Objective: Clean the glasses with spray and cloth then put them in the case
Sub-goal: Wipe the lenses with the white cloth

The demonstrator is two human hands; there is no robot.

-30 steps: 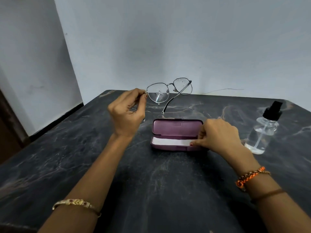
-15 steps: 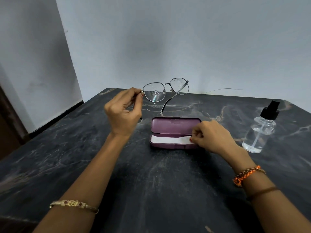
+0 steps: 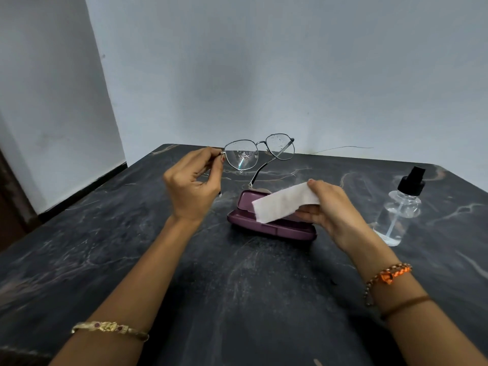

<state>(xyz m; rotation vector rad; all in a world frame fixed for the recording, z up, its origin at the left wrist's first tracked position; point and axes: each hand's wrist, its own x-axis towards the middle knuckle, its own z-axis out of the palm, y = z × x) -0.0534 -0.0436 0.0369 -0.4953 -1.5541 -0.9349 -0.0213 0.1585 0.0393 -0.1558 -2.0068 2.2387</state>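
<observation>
My left hand (image 3: 194,184) pinches the thin-framed glasses (image 3: 257,154) at the left hinge and holds them up above the table; both lenses carry spray droplets. One temple arm hangs down toward the open purple case (image 3: 274,229), which lies on the table in the middle. My right hand (image 3: 331,210) grips a folded white cloth (image 3: 284,202) and holds it just above the case, to the right of and below the glasses.
A clear spray bottle (image 3: 400,210) with a black nozzle stands at the right on the dark marble table (image 3: 237,299). Pale walls close off the back and left; a thin wire (image 3: 343,147) runs along the table's far edge.
My right hand has lifted the white cloth out of the case and raised it. My left hand keeps the glasses up in nearly the same place.
</observation>
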